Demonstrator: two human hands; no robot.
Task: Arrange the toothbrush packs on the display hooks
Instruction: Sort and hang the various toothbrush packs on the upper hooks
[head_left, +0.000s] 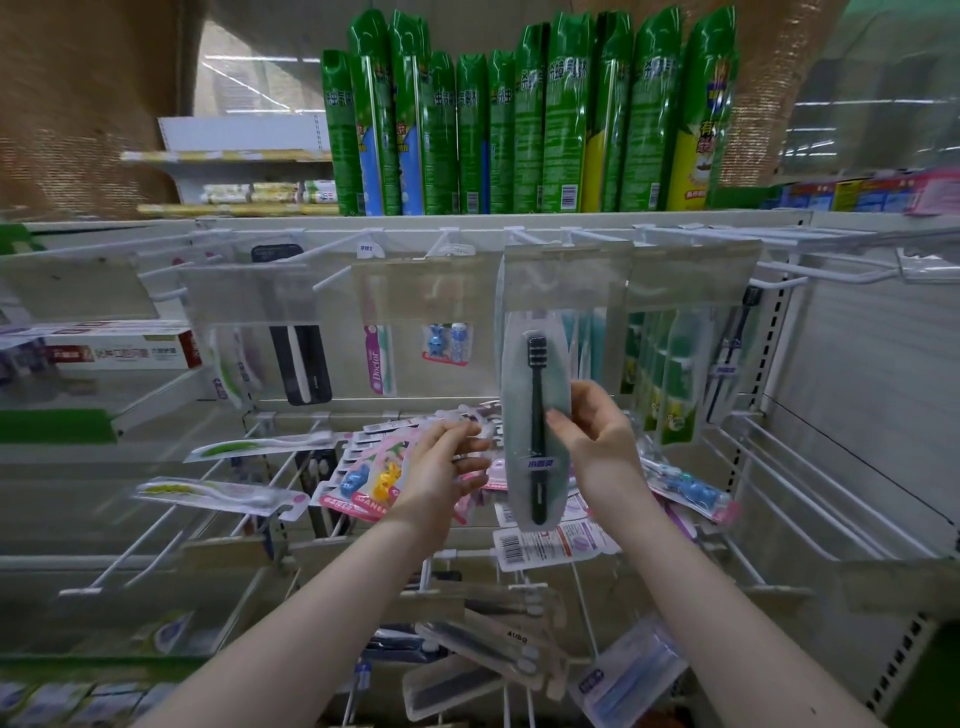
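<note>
Shop shelving carries white display hooks (332, 276). Right hand (597, 436) pinches the clear toothbrush pack (535, 457), dark brush upright, close beside hung packs (675, 374); left hand (436, 467) slack-fingered over loose packs (363, 483).

One view: head cam, wide-angle, on your head, facing the hook rack (810, 499) square on and tipped slightly down. It's close in. Your forearms run in from the bottom edge, and your left hand (436, 467) and right hand (597, 436) land mid-frame. The toothbrush pack (535, 415) your right hand pinches sits dead centre. Spray cans (561, 119) fill the top edge. The rack's side ends bow and blur.
</note>
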